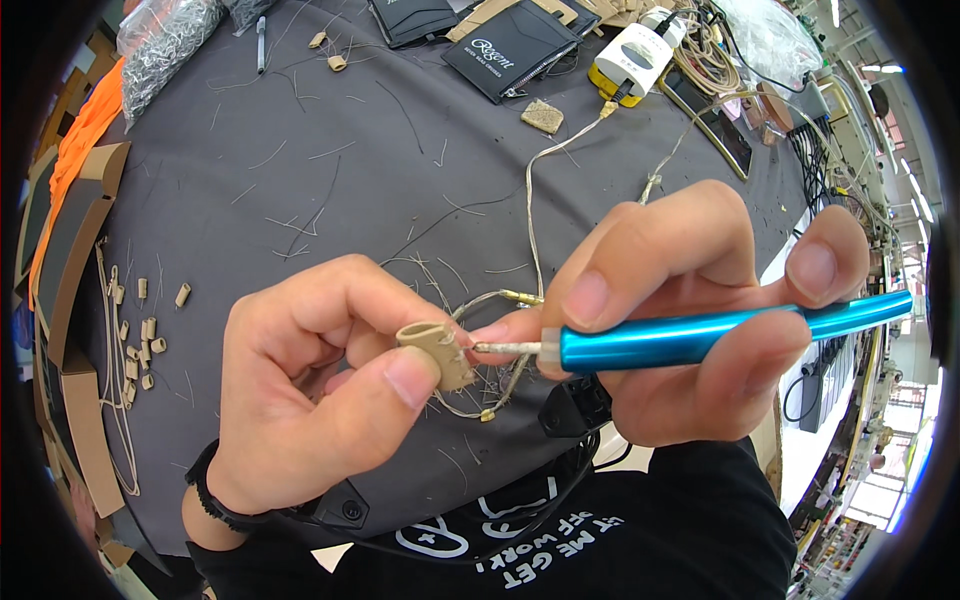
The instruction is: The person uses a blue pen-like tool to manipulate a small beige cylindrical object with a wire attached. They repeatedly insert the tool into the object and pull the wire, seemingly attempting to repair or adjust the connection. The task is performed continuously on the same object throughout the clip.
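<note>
My left hand [300, 390] pinches a small beige tubular piece [452, 360] with a row of stitches or threads along its right side, between thumb and fingers. My right hand [680, 270] grips a shiny blue pen-like tool [660, 343] with a white collar. The tool's thin tip points left and meets, or nearly meets, the piece's stitched side. Beige cords [500, 294] with small gold-coloured fittings lie on the grey covered table [330, 190], partly hidden behind my hands.
Several small beige tubes [150, 330] and cords lie at left beside cardboard pieces [85, 230] and orange cloth [82, 140]. A bag of metal bits [170, 55], a pen [260, 45], black wallets [500, 60], a white powered device [635, 55] and a phone [705, 120] are at the back.
</note>
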Demonstrator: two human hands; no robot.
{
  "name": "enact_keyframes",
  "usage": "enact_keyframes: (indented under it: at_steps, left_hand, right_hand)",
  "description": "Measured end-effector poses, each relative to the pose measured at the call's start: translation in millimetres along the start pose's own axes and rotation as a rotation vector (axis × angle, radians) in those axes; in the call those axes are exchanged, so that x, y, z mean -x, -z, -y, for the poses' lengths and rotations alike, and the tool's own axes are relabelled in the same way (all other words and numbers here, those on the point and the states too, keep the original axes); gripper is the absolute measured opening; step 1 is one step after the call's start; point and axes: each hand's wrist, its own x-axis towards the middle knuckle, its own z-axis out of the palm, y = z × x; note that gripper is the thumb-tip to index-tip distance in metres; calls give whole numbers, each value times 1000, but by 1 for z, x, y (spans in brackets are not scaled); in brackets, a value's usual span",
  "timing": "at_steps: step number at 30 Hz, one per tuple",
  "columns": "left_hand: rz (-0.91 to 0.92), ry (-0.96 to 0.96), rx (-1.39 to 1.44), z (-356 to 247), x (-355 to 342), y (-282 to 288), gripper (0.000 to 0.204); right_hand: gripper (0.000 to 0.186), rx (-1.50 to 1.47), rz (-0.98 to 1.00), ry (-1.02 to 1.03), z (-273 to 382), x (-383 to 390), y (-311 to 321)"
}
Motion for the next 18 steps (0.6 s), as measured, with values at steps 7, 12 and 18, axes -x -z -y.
enact_keyframes:
  at_steps: [7,12,18]
  left_hand:
    - [5,-5,-2,-1,0,-1,29]
    - [12,-4,-18,1,0,2,29]
    - [11,-16,-18,2,0,2,29]
  right_hand:
    - [23,-63,-13,87,-9,2,2]
    - [23,14,-7,19,1,0,0]
    - [22,-131,0,96,-9,-3,0]
